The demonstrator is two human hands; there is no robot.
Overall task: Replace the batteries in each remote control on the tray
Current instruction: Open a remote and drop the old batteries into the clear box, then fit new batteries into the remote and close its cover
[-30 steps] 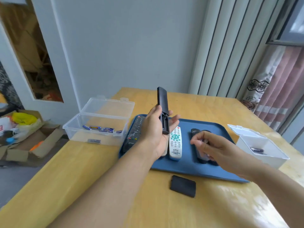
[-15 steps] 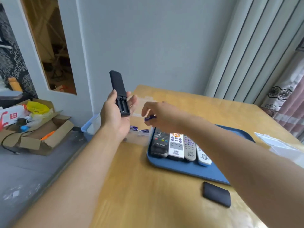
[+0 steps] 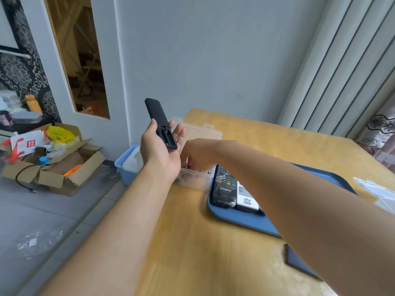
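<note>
- Left hand (image 3: pixel 159 153) cradles a slim black remote (image 3: pixel 159 124), fingers loosely curled round its sides; the remote stands tilted, its top toward 11 o'clock, back facing the camera, cover off.
- Its battery bay (image 3: pixel 165 136) is open and looks empty, so I judge the old cells are out and new ones not yet in.
- Right hand (image 3: pixel 197 154) reaches across at 3 o'clock of the left one, fingers dipped into the clear plastic box (image 3: pixel 193 178); whether they have a battery pinched I cannot tell, as the fingertips are hidden.
- Other remotes lie on the blue tray (image 3: pixel 241 220) at 4 o'clock of the box: a black one (image 3: pixel 224 188) and a white one (image 3: pixel 245 197), both face up; more may sit behind the forearm.
- Nothing shows whether those have been done, so most of the task seems left.
- Writing: the black tray remote bears upside-down lettering I cannot read surely; the white one's label is too small.
- On the floor at 9 o'clock, a cardboard box (image 3: pixel 70 178) holds a white pack (image 3: pixel 28 144) with a red square logo, characters illegible.
</note>
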